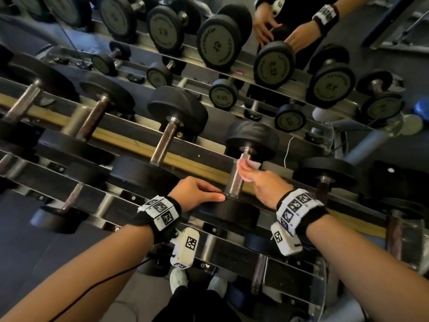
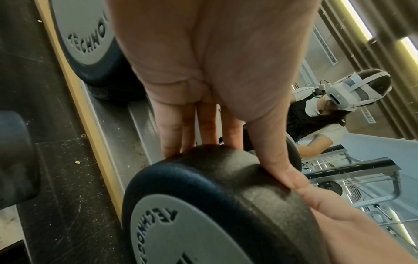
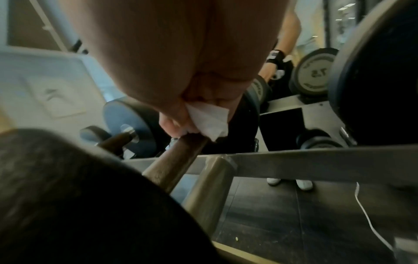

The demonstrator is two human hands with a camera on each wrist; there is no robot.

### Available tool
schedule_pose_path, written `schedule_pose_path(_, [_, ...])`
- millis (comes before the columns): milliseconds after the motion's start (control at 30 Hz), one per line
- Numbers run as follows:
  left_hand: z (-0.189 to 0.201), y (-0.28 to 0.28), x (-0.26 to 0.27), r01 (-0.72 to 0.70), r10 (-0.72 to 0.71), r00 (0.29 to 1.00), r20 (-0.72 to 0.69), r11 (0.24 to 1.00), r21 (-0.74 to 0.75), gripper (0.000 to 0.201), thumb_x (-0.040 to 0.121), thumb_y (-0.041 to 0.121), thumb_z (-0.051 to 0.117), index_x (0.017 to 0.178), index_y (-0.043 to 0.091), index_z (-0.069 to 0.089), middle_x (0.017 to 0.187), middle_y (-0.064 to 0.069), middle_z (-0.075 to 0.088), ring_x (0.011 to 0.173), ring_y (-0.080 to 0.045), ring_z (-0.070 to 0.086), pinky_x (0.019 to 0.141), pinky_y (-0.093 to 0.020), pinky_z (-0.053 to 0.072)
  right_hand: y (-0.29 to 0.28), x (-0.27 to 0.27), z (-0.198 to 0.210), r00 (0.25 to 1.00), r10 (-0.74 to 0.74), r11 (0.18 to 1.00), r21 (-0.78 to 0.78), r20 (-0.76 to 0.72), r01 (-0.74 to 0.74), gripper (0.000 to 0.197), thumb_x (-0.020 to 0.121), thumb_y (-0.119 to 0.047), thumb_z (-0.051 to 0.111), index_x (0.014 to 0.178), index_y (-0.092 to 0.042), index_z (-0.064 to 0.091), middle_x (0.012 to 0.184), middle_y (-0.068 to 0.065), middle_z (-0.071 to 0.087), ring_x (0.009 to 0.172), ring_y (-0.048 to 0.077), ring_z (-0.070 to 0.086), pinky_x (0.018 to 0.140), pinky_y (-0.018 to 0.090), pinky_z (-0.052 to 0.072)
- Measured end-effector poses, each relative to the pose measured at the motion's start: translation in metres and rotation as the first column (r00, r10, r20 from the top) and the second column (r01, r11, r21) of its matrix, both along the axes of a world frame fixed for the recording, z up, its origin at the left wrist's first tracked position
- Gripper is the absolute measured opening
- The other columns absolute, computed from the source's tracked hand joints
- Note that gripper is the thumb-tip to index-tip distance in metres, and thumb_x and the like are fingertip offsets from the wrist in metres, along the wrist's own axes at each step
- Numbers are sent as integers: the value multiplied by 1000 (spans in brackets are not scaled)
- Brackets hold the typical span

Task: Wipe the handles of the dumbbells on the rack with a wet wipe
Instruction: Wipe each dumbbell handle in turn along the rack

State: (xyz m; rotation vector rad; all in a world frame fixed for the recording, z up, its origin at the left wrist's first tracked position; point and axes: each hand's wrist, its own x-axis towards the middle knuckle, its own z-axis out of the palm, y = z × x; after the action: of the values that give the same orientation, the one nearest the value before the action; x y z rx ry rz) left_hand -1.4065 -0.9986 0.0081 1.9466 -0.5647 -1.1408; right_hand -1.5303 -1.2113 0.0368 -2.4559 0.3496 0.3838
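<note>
Wiping a knurled steel handle (image 1: pixel 237 180)
The right hand (image 1: pixel 262 182) pinches a crumpled white wet wipe (image 1: pixel 249 169) against it; beside it, the left hand (image 1: pixel 197 194) presses straight fingers on the matte rubber dumbbell head (image 2: pixel 217 180).

The grey end cap (image 2: pixel 181 230) of the dumbbell under the left hand (image 2: pixel 203 71) reads "TECHNO…", as does the cap (image 2: pixel 87 38) behind it, while a mirrored cap (image 3: pixel 314 73) beyond the rack (image 3: pixel 316 160) shows a reversed "7.5".
</note>
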Motion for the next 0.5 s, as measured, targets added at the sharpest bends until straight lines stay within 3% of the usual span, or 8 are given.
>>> schedule_pose_path(67, [-1,1,-1,-5,5,1000,13,1000,-2,34,63,52,85,94,39,79,90,21,75,89,8,67,83,-16,52,1,-9,3,1000,17,997,73,-4,-17,45,103,-11,43,144,-28,49,150,-11,44,135,4,43,118,25,27])
schedule_pose_path(167, [-1,3,-3,-21,21,1000,17,1000,-13,33,65,51,85,95,40,78,90,23,74,88,10,66,80,-12,48,-5,-8,11,990,122,992,37,-75,-119,42,102,-9,42,138,-27,56,137,-2,59,126,12,54,106,27,38])
schedule_pose_path(233, [-3,5,-3,-35,35,999,8,999,-20,32,67,49,85,97,40,78,91,22,74,89,8,66,82,-15,49,-12,-3,24,999,-24,982,185,-33,30,34,102,-24,48,125,-42,65,111,-9,70,102,0,63,92,23,47])
schedule_pose_path(267, [-4,5,-3,-47,47,999,4,999,-20,33,67,49,85,97,39,78,92,21,74,91,5,67,85,-17,50,-17,0,27,991,-130,965,234,28,120,32,102,-28,48,121,-48,65,108,-11,71,98,-2,64,92,22,48])
schedule_pose_path(333, [-5,6,-4,-67,67,998,6,998,-16,37,65,51,85,99,37,78,95,17,75,96,0,67,89,-21,51,-23,7,32,961,-235,953,227,147,199,40,103,-22,43,128,-49,59,124,-11,67,111,2,62,101,22,44])
schedule_pose_path(400, [-5,6,-5,-74,74,997,15,997,-12,39,65,52,84,99,35,77,96,15,74,96,-2,67,89,-22,52,-23,15,32,965,-196,967,198,172,161,51,102,-7,38,137,-41,53,143,-11,54,128,6,52,112,26,38])
schedule_pose_path(467, [-6,6,-7,-84,84,996,23,996,-10,37,66,52,84,98,35,77,94,15,74,94,-2,67,89,-22,52,-15,26,29,992,-111,992,67,54,108,58,99,2,39,145,-32,45,149,-6,47,136,13,45,116,30,32])
schedule_pose_path(500, [-5,6,-7,-90,90,996,22,996,-9,37,66,52,84,98,34,77,94,14,74,94,-2,67,88,-23,52,-7,30,28,992,-99,995,-2,-76,99,58,98,2,42,150,-23,38,150,0,45,138,19,43,116,33,32])
